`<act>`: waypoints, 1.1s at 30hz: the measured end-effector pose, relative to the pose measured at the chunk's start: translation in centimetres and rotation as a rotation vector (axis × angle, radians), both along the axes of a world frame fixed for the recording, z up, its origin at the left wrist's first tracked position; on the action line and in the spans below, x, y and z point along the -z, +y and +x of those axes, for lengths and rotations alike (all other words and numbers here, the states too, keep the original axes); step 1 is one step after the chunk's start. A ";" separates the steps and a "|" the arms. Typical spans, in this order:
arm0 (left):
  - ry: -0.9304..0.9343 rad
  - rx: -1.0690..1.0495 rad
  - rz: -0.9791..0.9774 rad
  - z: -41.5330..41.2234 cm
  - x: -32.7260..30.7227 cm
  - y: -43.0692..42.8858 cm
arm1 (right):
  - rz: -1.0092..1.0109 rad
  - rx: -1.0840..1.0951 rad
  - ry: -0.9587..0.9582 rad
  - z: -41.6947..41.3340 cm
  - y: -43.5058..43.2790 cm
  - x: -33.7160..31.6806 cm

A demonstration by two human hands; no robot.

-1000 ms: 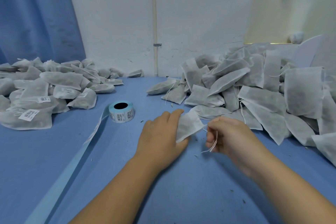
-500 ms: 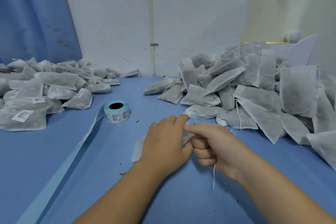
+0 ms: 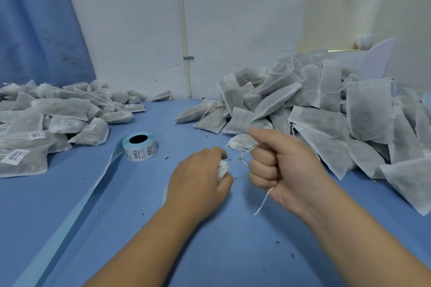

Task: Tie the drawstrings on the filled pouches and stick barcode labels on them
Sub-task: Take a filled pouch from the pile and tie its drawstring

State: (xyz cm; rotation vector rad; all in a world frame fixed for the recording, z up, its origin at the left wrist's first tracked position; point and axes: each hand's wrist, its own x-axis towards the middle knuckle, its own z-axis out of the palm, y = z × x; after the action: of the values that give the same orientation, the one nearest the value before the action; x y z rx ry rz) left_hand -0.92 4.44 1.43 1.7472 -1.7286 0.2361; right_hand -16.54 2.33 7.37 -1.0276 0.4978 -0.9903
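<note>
Mid-bench, I see left hand (image 3: 200,184) curled over pouch (image 3: 222,169); only puckered white neck shows at fingertips, body hidden under palm. Right hand (image 3: 282,168) just beside it, fisted round thin white drawstring (image 3: 240,157). Cord taut between hands, loose tail hanging below fist. Label roll (image 3: 140,147), pale-blue liner with printed barcodes, stands beyond left hand; liner strip (image 3: 93,189) trails toward near-left edge. Labelled pouches (image 3: 58,119) heaped at left edge. Soft, translucent non-woven unlabelled pouches (image 3: 326,112) piled along right edge of blue bench (image 3: 116,228).

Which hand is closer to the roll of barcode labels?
Left. The left hand is just right of the label roll, gripping a pouch; the right hand is farther right, gripping the drawstring.
</note>
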 end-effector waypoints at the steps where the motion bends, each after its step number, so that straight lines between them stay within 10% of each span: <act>1: 0.025 0.007 -0.013 -0.1 -0.1 0.0 | -0.011 -0.006 -0.024 -0.2 0.0 -0.2; 14: -0.113 0.059 0.069 1.4 -1.2 0.9 | -0.088 -0.069 0.079 -0.8 -0.2 0.0; 20: 0.367 0.308 -0.255 -0.9 -2.6 2.0 | -0.254 -0.104 0.241 -0.9 0.0 -0.1; 33: 0.919 0.392 0.099 -4.1 -3.0 2.8 | -0.422 -0.038 0.383 -3.0 -1.1 -0.2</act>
State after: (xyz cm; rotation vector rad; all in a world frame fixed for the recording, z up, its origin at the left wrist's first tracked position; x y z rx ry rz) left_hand -5.01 7.25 4.44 1.2155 -1.3253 -0.7255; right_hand -19.56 1.21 7.52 -1.6168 0.5924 -0.8842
